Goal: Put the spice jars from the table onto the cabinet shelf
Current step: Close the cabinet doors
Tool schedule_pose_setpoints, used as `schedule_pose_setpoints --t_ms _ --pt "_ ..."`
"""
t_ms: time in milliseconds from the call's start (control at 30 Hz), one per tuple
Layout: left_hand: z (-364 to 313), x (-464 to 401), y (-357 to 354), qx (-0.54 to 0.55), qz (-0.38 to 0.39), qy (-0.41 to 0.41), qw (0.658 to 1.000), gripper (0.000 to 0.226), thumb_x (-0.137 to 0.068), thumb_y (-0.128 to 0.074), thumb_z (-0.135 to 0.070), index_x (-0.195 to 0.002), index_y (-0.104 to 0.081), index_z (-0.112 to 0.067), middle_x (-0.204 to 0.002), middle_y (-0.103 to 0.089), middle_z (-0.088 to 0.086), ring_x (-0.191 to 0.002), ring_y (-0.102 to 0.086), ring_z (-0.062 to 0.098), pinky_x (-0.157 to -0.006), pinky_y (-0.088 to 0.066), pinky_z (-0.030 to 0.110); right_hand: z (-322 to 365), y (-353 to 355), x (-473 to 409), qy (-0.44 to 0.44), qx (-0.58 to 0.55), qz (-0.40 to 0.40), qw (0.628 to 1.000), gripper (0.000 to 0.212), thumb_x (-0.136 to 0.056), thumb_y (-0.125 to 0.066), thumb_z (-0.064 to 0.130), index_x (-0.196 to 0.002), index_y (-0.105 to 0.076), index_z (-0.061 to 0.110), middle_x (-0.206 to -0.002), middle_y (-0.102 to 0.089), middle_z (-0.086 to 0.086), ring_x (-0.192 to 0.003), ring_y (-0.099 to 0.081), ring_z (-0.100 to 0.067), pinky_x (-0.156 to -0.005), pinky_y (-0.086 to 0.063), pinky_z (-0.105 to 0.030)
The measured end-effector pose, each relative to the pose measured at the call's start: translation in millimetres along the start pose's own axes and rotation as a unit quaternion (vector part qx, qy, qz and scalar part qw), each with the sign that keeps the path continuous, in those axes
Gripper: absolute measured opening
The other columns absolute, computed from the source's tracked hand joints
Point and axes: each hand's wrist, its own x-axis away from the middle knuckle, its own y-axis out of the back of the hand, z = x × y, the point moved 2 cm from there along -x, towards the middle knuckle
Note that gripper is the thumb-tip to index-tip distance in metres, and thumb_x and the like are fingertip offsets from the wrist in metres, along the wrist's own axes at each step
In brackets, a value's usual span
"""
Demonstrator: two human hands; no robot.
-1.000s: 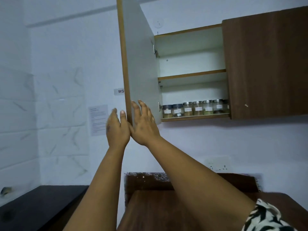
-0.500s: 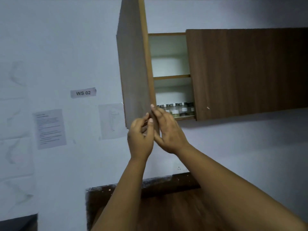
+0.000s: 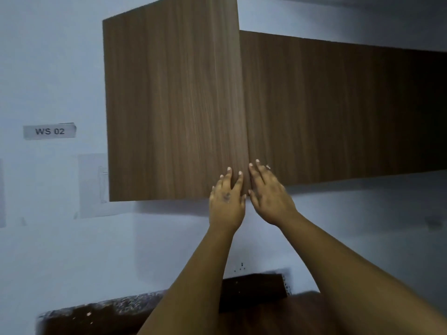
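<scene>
The wall cabinet's left door (image 3: 174,110) is swung almost flat against the cabinet front, beside the right door (image 3: 338,110). My left hand (image 3: 227,201) presses flat on the left door's lower right corner with straight fingers. My right hand (image 3: 268,192) lies flat next to it, fingers reaching over the seam onto the right door's lower edge. The shelf and the spice jars are hidden behind the doors.
A label reading WS 02 (image 3: 49,131) and a paper sheet (image 3: 93,184) hang on the white wall to the left. Below, a dark wooden table (image 3: 254,288) stands against the wall under my arms.
The left door has swung from wide open to nearly closed under both hands. The jars on the lower shelf have gone out of sight behind it.
</scene>
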Motion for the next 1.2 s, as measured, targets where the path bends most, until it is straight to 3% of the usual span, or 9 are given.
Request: schedule_pose_setpoints --t_ms 133,367,533,633,800,933,1200 --pt "8 -29 -56 -0.041 -0.024 0.028 0.998 0.055 -0.101 -0.047 -0.028 -0.153 -0.028 -0.021 -0.162 -0.015 0.007 -0.148 -0.017 0.031 -0.117 -0.026 0.050 -45 -44 -27 0.019 -0.037 0.051 0.998 0.072 -0.099 -0.044 0.037 -0.156 -0.004 0.020 -0.164 -0.003 0.001 -0.150 -0.008 -0.016 -0.118 -0.025 -0.038" --pt "23 -64 -107 -0.126 0.007 0.065 0.990 0.062 -0.103 -0.041 -0.030 -0.156 -0.009 -0.023 -0.164 0.002 0.005 -0.150 -0.004 0.030 -0.120 -0.018 0.050 -78 -104 -58 0.028 -0.064 0.054 0.996 0.070 -0.100 -0.041 0.035 -0.156 -0.002 0.018 -0.164 0.002 -0.002 -0.151 0.000 -0.019 -0.121 -0.011 -0.039" --pt "39 -83 -129 -0.167 0.005 0.062 0.984 0.065 -0.102 -0.046 -0.022 -0.156 -0.010 -0.022 -0.164 0.000 0.006 -0.150 -0.008 0.032 -0.118 -0.023 0.051 -87 -135 -76 -0.004 -0.070 0.042 0.997 0.077 -0.099 -0.041 0.038 -0.155 0.006 0.010 -0.162 0.016 -0.005 -0.149 0.015 -0.017 -0.120 0.004 -0.037" --pt "49 -90 -142 -0.170 0.003 0.060 0.984 0.064 -0.102 -0.044 -0.023 -0.156 -0.008 -0.023 -0.164 0.000 0.005 -0.150 -0.009 0.032 -0.118 -0.024 0.050 -98 -151 -83 -0.008 -0.061 0.039 0.997 0.080 -0.099 -0.039 0.045 -0.154 0.008 0.010 -0.159 0.022 -0.005 -0.146 0.020 -0.016 -0.119 0.007 -0.037" --pt "65 -100 -149 -0.172 0.002 0.045 0.984 0.060 -0.103 -0.041 -0.028 -0.155 -0.011 -0.024 -0.164 -0.004 0.003 -0.149 -0.012 0.028 -0.111 -0.037 0.048 -105 -175 -93 -0.016 -0.069 0.069 0.995 0.078 -0.101 -0.034 0.045 -0.151 0.017 0.013 -0.154 0.032 -0.001 -0.144 0.027 -0.017 -0.118 0.010 -0.041" --pt "76 -103 -151 -0.188 -0.012 0.009 0.982 0.059 -0.102 -0.044 -0.030 -0.154 -0.018 -0.022 -0.163 -0.014 0.004 -0.147 -0.023 0.029 -0.100 -0.047 0.042 -101 -185 -95 -0.025 -0.067 0.060 0.996 0.074 -0.103 -0.027 0.043 -0.147 0.023 0.012 -0.153 0.036 -0.004 -0.142 0.031 -0.018 -0.116 0.016 -0.043" --pt "87 -107 -154 -0.222 -0.033 -0.038 0.974 0.074 -0.076 -0.080 -0.025 -0.142 -0.048 -0.013 -0.146 -0.048 0.012 -0.124 -0.057 0.031 -0.071 -0.060 0.035 -95 -176 -130 0.015 -0.029 0.058 0.998 0.070 -0.097 -0.012 0.045 -0.147 0.026 0.013 -0.152 0.038 -0.002 -0.141 0.035 -0.023 -0.114 0.018 -0.047"
